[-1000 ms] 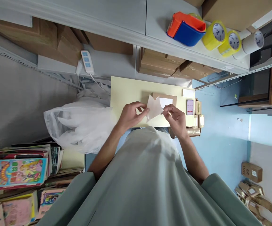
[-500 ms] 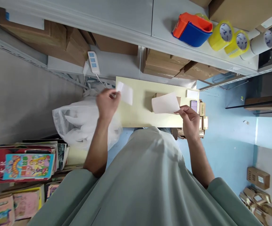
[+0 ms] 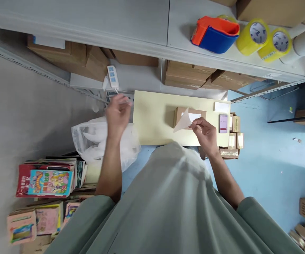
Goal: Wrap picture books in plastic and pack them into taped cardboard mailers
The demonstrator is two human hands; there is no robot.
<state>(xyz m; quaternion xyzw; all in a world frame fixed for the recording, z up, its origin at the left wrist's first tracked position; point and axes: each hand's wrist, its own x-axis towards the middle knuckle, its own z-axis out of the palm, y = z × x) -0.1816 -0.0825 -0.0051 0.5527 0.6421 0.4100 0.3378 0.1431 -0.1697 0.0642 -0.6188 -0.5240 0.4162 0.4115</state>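
My right hand point(image 3: 205, 132) pinches a corner of a thin white sheet of paper point(image 3: 183, 122), which hangs folded over in front of a small cardboard box point(image 3: 178, 116). A white label point(image 3: 193, 116) shows on the box top, partly behind the sheet and my fingers. The box rests on a pale yellow table point(image 3: 152, 120). My left hand point(image 3: 118, 114) is raised past the table's left edge, above a clear plastic bag point(image 3: 102, 141) with white stuff inside. Motion smears its fingers, and no paper can be made out in them.
A phone point(image 3: 223, 123) and a white card stack point(image 3: 221, 107) lie at the table's right end. Overhead, the shelf point(image 3: 141, 28) bears an orange-blue tape dispenser point(image 3: 215, 34) and tape rolls point(image 3: 252, 37). A power strip point(image 3: 113, 77) sits behind; books point(image 3: 50, 181) are stacked at left.
The white piece my left hand held is out of sight, and that hand has moved left off the table. My right hand has shifted left, and its sheet has folded, uncovering the box's label.
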